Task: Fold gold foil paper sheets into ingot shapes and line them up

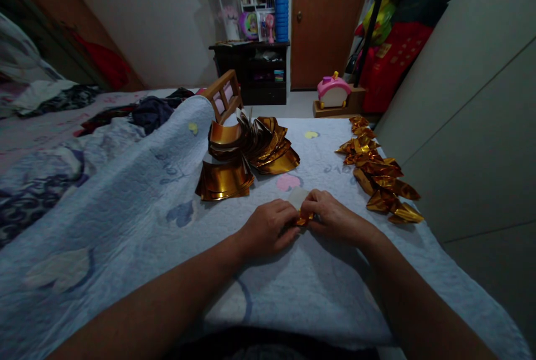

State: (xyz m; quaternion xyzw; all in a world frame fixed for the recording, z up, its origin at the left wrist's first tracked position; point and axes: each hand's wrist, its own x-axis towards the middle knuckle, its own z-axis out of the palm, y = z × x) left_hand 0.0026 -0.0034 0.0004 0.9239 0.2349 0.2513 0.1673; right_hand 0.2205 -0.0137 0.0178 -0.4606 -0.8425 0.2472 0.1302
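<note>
Between my two hands is a small sheet of gold foil paper (298,197), pale on its upper face, with a gold rolled or folded edge nearest me. My left hand (272,227) pinches the left part of that edge. On the other side my right hand (329,212) has its fingers closed on the same sheet. Fanned stacks of gold foil paper (228,178) lie beyond my left hand. To the right of my right hand runs a row of folded gold foil pieces (383,181), piled over one another.
A pale blue quilt (176,270) covers the surface under my hands and rises on the left. Clothes (153,114) lie past it. Behind stand a dark cabinet (251,75), a wooden door (326,25) and a pink toy case (334,92). A light panel (469,125) borders the right side.
</note>
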